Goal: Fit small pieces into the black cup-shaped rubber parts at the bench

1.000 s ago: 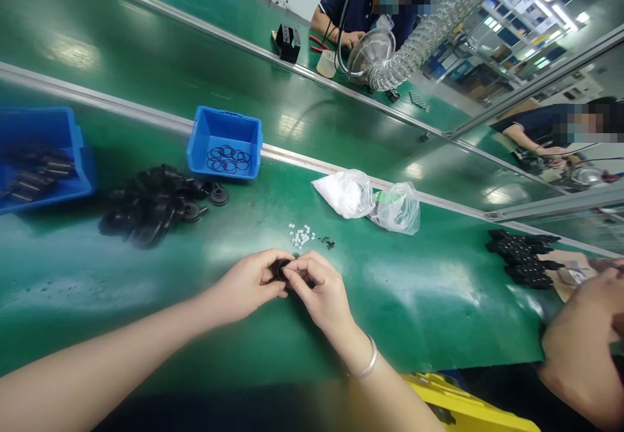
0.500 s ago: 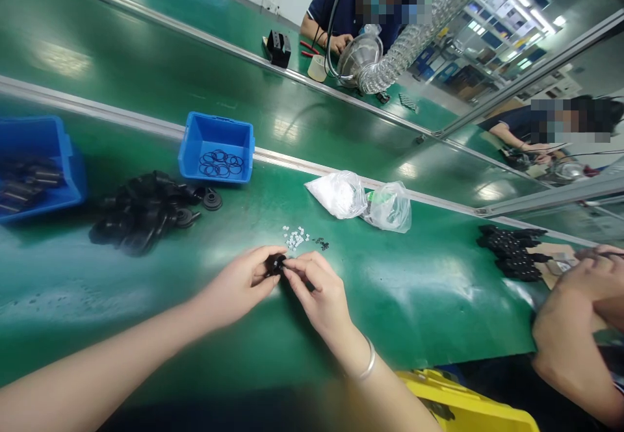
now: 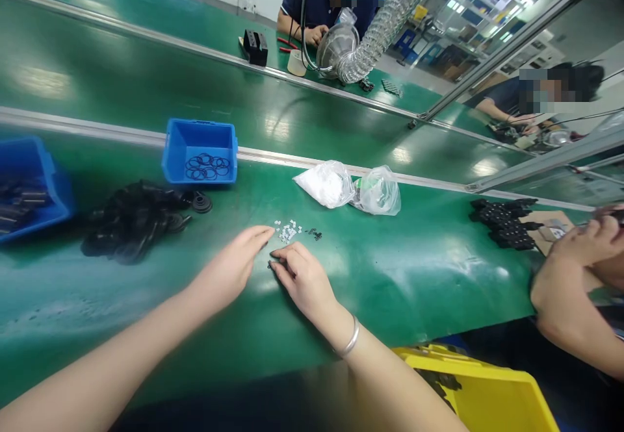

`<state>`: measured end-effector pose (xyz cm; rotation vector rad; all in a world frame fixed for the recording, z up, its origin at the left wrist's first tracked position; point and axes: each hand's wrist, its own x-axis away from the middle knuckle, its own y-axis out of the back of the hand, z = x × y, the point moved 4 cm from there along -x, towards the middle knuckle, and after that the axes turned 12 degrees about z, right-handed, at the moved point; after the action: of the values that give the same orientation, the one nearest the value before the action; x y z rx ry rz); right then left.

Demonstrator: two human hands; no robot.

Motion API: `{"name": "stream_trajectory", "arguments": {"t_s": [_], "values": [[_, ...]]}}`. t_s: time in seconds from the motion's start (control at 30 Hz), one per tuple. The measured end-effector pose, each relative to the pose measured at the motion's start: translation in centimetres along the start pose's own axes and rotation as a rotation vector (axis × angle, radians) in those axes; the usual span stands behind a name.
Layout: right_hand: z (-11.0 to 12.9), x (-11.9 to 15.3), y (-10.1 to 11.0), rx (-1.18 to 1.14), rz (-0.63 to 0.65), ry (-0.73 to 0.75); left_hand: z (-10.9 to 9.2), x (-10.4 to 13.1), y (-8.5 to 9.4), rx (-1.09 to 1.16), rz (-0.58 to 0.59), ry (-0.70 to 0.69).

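Note:
My left hand (image 3: pixel 238 260) is turned back up, fingers stretched close together, tips beside small white plastic pieces (image 3: pixel 288 231). Its thumb and palm are hidden, so whether anything is inside does not show. Just right of it, my right hand (image 3: pixel 305 282) pinches a tiny black piece (image 3: pixel 270 264) between thumb and fingertips; its exact kind is too small to make out. A silvery bangle (image 3: pixel 353 336) circles the right wrist. Small black bits (image 3: pixel 316 234) lie right of the white pieces. The larger black part seen between my hands earlier is out of sight.
Black parts are heaped (image 3: pixel 131 221) at left, near a blue bin of dark cylinders (image 3: pixel 61 188). Another blue bin (image 3: pixel 199 134) holds black rings. Two plastic bags (image 3: pixel 326 185) lie ahead. A yellow bin (image 3: pixel 507 386) is lower right; a co-worker's arm (image 3: pixel 565 289) is at right.
My hands have come apart. The left has rolled over toward the white pieces; the right has drawn slightly left with a tiny black piece. The view has shifted a little right.

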<state>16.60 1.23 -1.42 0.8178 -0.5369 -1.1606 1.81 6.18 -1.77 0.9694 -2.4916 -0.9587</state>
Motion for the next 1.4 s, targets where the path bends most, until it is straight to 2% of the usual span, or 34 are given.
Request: {"name": "stream_trajectory", "arguments": {"t_s": [0.13,0.23,0.3,0.4,0.53,0.63,0.77,0.87,1.17,1.4], "values": [[0.1,0.1,0.5,-0.032,0.011,0.008,1.2,0.0,1.4,0.49,-0.136,0.105],[0.3,0.2,0.6,-0.028,0.032,0.039,1.3,0.1,1.5,0.85,-0.159,0.155],[0.5,0.2,0.3,0.02,0.04,0.062,1.0,0.2,1.5,0.995,-0.168,0.182],[0.8,0.0,-0.1,0.085,0.047,0.093,0.6,0.2,1.5,1.1,-0.175,0.213],[0.7,-0.3,-0.1,0.055,0.053,0.087,0.2,0.4,1.4,1.178,-0.124,0.234],[0.6,-0.3,0.6,-0.082,-0.005,0.057,-0.1,0.6,0.7,1.195,-0.046,0.246],[0.8,-0.1,1.5,-0.213,-0.115,0.031,-0.7,0.9,-0.6,1.146,0.076,0.264],[1.0,-0.2,1.2,-0.223,-0.121,0.018,-1.1,1.0,-1.3,1.091,0.147,0.243],[1.3,-0.5,0.9,-0.192,-0.105,0.009,-0.7,1.2,-1.9,0.931,0.119,0.207],[1.7,0.2,0.5,-0.046,-0.102,0.095,-0.3,1.3,-2.3,1.068,0.105,0.217]]}}
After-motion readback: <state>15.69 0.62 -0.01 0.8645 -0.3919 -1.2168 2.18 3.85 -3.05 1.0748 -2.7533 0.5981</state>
